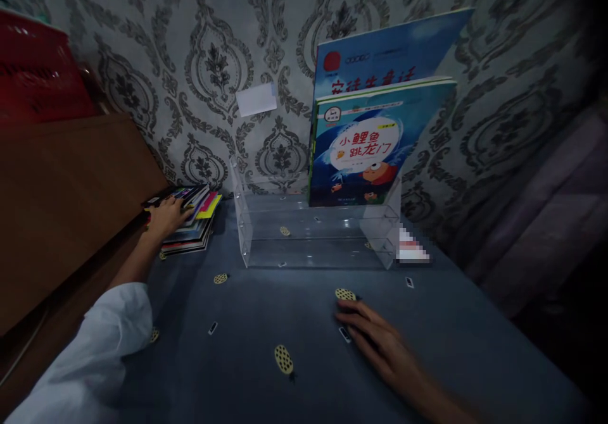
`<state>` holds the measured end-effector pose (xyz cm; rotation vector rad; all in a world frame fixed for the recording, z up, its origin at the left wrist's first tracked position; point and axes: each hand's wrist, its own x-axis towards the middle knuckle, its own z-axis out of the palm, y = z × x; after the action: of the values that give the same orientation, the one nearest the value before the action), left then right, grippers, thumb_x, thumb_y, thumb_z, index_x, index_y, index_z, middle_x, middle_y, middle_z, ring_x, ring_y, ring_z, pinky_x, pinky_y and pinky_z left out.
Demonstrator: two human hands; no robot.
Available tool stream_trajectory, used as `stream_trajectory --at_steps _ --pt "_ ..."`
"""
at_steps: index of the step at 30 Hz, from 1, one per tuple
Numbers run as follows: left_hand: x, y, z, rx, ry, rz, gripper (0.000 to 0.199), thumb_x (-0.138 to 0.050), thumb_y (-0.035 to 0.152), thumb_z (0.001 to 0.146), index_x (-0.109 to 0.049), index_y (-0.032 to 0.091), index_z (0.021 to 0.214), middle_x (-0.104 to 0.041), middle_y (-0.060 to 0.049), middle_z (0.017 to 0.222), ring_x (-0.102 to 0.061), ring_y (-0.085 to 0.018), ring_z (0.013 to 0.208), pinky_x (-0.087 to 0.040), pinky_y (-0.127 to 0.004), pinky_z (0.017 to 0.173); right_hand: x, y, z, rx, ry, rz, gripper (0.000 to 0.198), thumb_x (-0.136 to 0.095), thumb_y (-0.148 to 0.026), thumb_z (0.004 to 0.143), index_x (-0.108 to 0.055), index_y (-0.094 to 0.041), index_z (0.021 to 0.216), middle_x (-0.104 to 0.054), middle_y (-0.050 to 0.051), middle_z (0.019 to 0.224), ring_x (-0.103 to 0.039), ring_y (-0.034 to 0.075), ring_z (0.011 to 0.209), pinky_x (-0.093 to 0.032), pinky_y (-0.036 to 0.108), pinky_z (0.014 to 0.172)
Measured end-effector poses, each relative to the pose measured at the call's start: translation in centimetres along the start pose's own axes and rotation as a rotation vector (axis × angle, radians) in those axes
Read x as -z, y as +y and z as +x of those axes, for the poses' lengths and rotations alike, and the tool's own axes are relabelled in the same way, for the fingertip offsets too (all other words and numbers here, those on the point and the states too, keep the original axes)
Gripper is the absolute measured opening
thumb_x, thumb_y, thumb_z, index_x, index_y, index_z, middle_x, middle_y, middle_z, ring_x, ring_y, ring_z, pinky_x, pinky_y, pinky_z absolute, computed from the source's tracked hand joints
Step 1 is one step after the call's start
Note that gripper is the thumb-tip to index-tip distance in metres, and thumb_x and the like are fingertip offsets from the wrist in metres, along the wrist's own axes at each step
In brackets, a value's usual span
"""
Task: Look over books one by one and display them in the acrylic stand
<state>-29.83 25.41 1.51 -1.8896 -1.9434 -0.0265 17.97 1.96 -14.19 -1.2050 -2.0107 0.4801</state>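
Book stack (194, 234), long axis horizontal

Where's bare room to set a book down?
Widest: the blue tablecloth in front of the clear rack, between the left sleeve and the right hand. The rack's lower front and left side also look free. Crowded: the rack's right rear, holding books, and far left, where the left hand is on a book stack.

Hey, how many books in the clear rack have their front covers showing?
2. The fish-cover book stands in front, on the right side of the clear rack; the blue book rises behind it. More may be hidden behind them.
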Motion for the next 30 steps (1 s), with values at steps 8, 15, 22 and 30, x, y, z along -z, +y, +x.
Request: stream_trajectory --at_steps 8,15,22,30 --pt "2.0 0.9 1.3 -0.047 -0.047 0.145 0.037 -0.038 0.022 0.097 -0.067 0.01 0.117 -0.061 -0.023 0.125 -0.057 -0.036 0.117 -0.048 -0.053 0.093 0.0 0.1 0.1 0.038 -0.014 -0.006 0.031 -0.045 -0.032 0.101 -0.071 -0.024 0.116 -0.067 0.012 0.129 -0.066 0.026 0.119 -0.055 0.046 0.103" --pt "2.6 0.3 -3.2 -0.095 -0.013 0.164 0.04 -0.035 0.016 0.093 -0.062 0.005 0.12 -0.059 -0.025 0.126 -0.058 -0.037 0.115 -0.049 -0.049 0.09 0.0 0.0 0.2 0.034 -0.028 -0.03 0.033 -0.043 -0.034 0.102 -0.071 -0.024 0.116 -0.066 0.013 0.129 -0.065 0.027 0.121 -0.054 0.047 0.104" --pt "2.0 -0.2 -7.7 0.04 0.083 0.146 0.044 -0.04 0.017 0.088 -0.054 0.002 0.127 -0.061 -0.027 0.121 -0.057 -0.04 0.112 -0.047 -0.056 0.091 0.2 -0.6 0.5 0.02 -0.058 -0.044 0.034 -0.042 -0.034 0.102 -0.071 -0.023 0.114 -0.066 0.013 0.129 -0.064 0.026 0.12 -0.056 0.045 0.102" --pt "0.4 2.0 -6.0 0.118 0.077 -0.011 0.057 -0.029 0.009 0.092 -0.04 0.003 0.147 -0.053 -0.03 0.14 -0.05 -0.04 0.13 -0.045 -0.058 0.1 0.3 -1.1 0.7 0.04 -0.044 -0.055 0.03 -0.044 -0.031 0.1 -0.071 -0.022 0.111 -0.068 0.013 0.124 -0.066 0.026 0.117 -0.057 0.046 0.1"
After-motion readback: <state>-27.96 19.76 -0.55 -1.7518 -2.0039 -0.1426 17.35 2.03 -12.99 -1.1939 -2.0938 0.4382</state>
